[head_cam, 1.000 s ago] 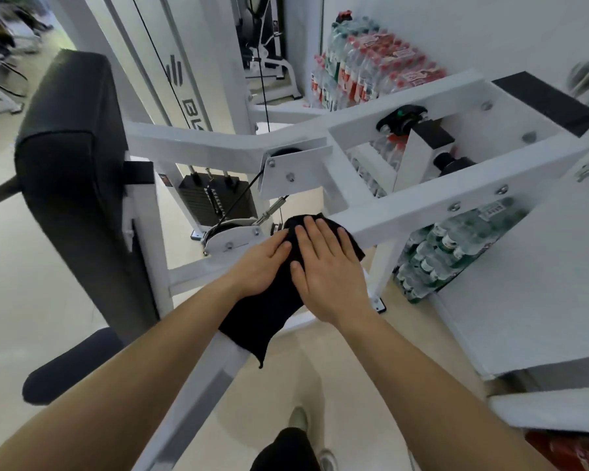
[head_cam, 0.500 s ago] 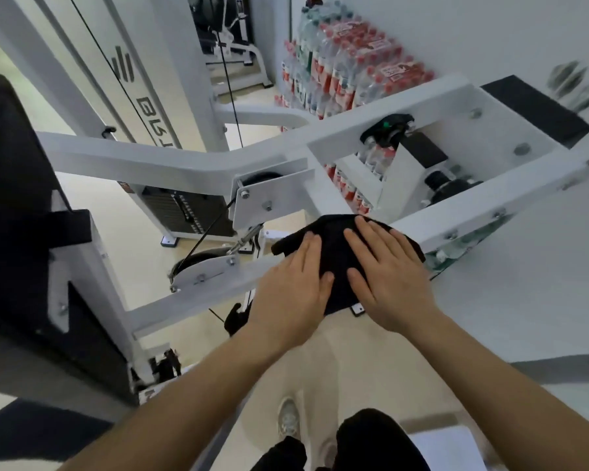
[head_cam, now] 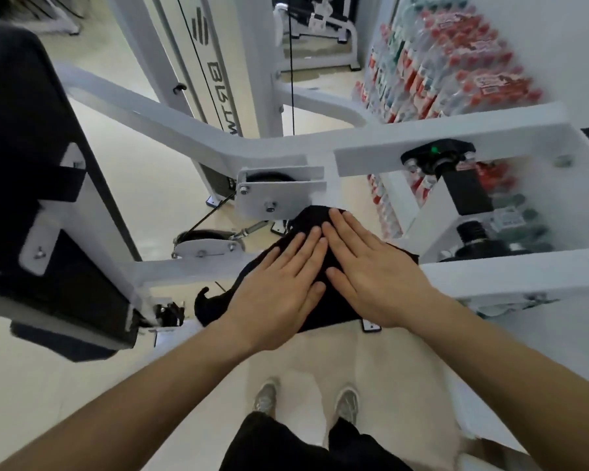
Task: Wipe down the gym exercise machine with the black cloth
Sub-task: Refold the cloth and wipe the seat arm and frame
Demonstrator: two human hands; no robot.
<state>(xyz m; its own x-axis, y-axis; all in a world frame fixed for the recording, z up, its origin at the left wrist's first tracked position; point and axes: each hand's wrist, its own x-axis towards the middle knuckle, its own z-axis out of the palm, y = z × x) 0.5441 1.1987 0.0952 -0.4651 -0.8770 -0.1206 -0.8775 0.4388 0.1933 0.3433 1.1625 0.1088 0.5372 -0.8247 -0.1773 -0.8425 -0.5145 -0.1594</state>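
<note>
- I lay my left hand (head_cam: 279, 294) and right hand (head_cam: 378, 277) flat, side by side, fingers straight and forefingers touching. Neither hand grips anything.
- Both palms press the black cloth (head_cam: 312, 217) onto the lower beam (head_cam: 510, 273) of the exercise machine (head_cam: 218, 144). Flat palms spread the pressure over a wide patch.
- The cloth lies across the beam junction, just below the pulley bracket (head_cam: 279, 195). One loose corner hangs off to my left.
- The cloth looks soft, matte and creased. I cannot tell whether it is damp.
</note>
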